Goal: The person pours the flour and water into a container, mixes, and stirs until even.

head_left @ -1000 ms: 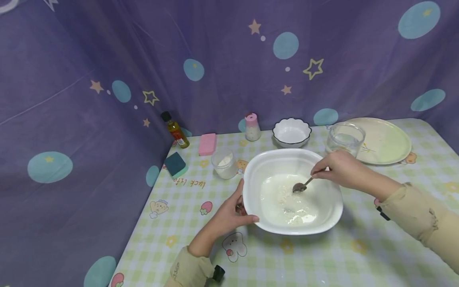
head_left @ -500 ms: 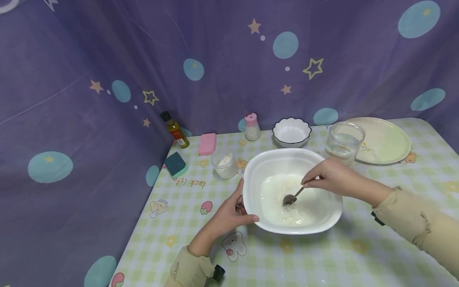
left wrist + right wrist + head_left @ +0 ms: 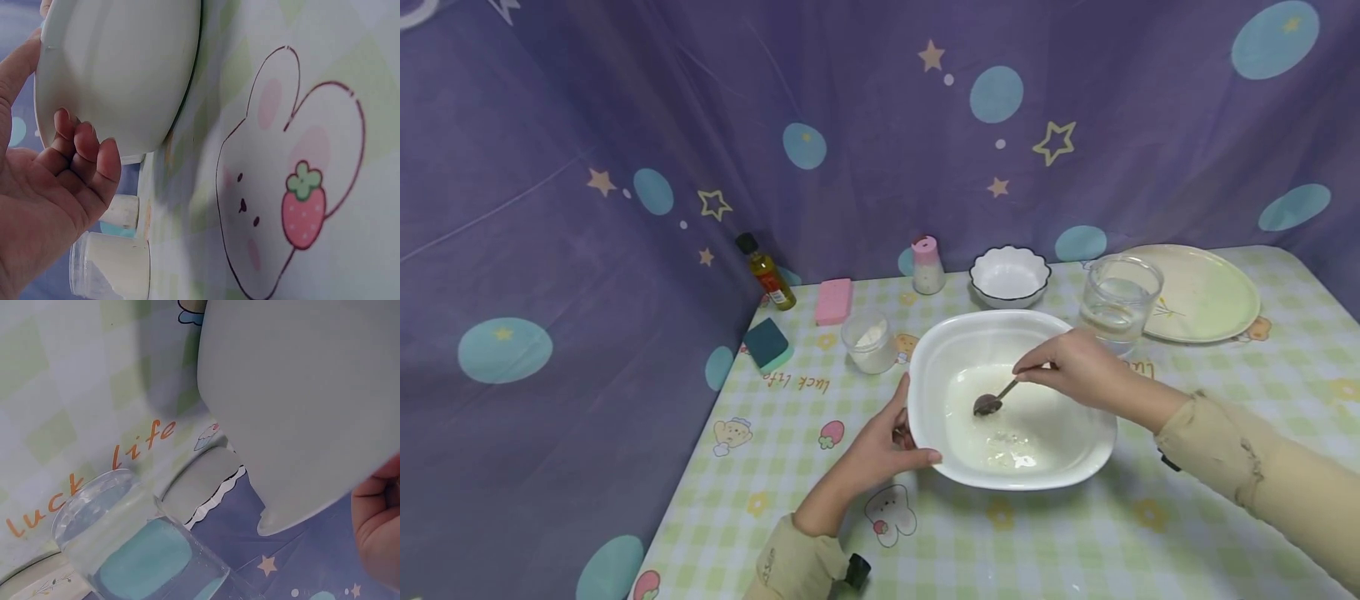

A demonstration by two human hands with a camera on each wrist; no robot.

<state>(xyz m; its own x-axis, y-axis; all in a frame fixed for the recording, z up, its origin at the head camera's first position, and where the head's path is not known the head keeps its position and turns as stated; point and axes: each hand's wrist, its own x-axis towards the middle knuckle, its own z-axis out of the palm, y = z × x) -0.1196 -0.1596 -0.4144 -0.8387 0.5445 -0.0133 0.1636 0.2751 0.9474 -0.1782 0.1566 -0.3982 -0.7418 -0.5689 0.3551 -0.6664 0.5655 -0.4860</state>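
A large white basin [image 3: 947, 337] with cloudy liquid and pale clumps in it stands on the table. My left hand [image 3: 880, 446] grips its left side, thumb on the rim; in the left wrist view the curled fingers [image 3: 87, 153] lie along the outer wall. Over the basin, my right hand [image 3: 1071, 367] pinches the handle of a small metal spoon [image 3: 988, 405], whose bowl is down at the liquid left of the middle. The basin's wall fills much of the right wrist view, with part of the right hand [image 3: 378, 525] at the edge.
Behind the basin stand a glass bowl of water [image 3: 1120, 302], a scalloped white dish [image 3: 1010, 275], a pink-topped shaker [image 3: 928, 268] and an oval plate [image 3: 1217, 296]. At left are a jar of white powder [image 3: 871, 346], two sponges [image 3: 835, 302] and an oil bottle [image 3: 767, 273].
My right hand has carried the spoon leftward through the basin, first toward me, then slightly back up. The clumps look more spread out. My left hand has stayed put.
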